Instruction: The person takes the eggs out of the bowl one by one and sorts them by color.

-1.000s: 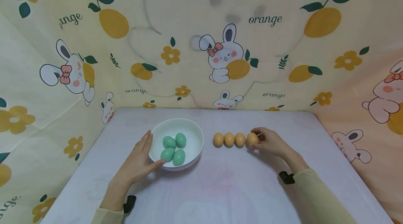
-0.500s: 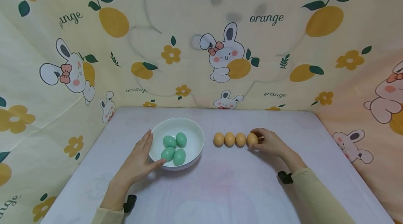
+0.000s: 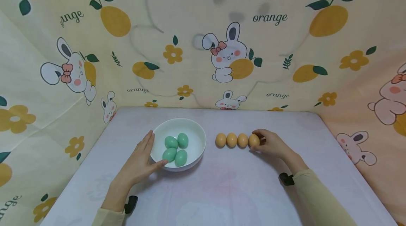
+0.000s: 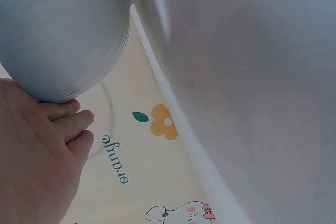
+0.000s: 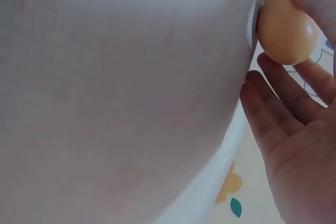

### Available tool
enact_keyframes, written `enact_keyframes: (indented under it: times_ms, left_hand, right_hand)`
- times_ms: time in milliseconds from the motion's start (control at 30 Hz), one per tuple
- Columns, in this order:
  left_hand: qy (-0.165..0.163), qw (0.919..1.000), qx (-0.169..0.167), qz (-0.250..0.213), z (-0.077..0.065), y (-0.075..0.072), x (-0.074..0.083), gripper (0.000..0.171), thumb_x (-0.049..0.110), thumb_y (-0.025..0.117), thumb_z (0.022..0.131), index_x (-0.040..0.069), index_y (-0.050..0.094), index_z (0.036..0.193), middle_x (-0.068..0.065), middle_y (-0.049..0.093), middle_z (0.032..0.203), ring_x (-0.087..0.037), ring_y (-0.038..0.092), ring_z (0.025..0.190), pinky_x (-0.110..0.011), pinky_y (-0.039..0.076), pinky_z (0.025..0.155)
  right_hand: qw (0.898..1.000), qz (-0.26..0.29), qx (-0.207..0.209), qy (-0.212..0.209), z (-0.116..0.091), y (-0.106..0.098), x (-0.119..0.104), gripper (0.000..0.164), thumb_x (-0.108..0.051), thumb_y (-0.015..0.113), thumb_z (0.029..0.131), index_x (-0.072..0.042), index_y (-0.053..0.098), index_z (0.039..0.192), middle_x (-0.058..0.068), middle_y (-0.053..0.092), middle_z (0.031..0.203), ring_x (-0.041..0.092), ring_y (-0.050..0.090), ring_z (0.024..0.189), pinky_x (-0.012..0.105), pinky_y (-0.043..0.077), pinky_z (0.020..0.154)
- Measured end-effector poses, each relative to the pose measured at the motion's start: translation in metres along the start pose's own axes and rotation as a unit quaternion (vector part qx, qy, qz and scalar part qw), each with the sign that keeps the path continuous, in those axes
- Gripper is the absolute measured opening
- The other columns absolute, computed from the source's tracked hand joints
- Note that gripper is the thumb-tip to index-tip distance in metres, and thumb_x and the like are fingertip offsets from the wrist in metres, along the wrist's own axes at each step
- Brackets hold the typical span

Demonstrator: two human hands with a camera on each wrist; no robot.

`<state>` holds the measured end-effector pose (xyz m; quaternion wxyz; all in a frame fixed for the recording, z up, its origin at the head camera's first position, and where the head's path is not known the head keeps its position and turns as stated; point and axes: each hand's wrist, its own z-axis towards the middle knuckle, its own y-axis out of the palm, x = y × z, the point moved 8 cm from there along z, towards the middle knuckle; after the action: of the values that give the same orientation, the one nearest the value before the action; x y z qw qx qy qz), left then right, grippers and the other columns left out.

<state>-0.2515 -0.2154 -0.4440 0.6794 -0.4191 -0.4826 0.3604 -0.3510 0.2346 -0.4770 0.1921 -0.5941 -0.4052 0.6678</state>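
A white bowl (image 3: 198, 148) stands left of the table's middle with several green eggs (image 3: 181, 158) inside. My left hand (image 3: 136, 162) rests against the bowl's left side, fingers nearly straight along the outer wall and thumb at the front rim. In the left wrist view its fingertips touch the bowl (image 4: 68, 35) from outside. Several brown eggs (image 3: 232, 140) lie in a row to the right of the bowl. My right hand (image 3: 274, 144) holds the rightmost brown egg (image 3: 254, 140) between thumb and fingers. The right wrist view shows the thumb on this egg (image 5: 287, 30), fingers curved around its other side.
A pale cloth covers the table (image 3: 215, 190). Behind and to both sides hangs a yellow cloth (image 3: 190, 42) printed with rabbits, oranges and flowers. Dark wrist devices (image 3: 131, 205) sit by both sleeve cuffs.
My right hand has moved slightly left with the rightmost brown egg, which now sits right beside its neighbour in the row. The left hand and bowl stay in place.
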Motion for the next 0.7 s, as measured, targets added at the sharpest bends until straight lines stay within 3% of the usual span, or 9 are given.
enact_keyframes:
  times_ms: [700]
  left_hand:
    - [-0.001, 1.0, 0.001, -0.001, -0.0005, -0.0006, 0.0008, 0.112, 0.075, 0.053, 0.077, 0.005, 0.008, 0.152, -0.009, 0.005, 0.16, -0.029, 0.011, 0.145, -0.051, 0.019, 0.115]
  right_hand:
    - [1.0, 0.003, 0.003, -0.009, -0.0015, 0.0005, -0.0005, 0.075, -0.031, 0.083, 0.073, -0.002, 0.048, 0.133, 0.013, 0.058, 0.119, 0.03, 0.058, 0.108, 0.042, 0.052, 0.091]
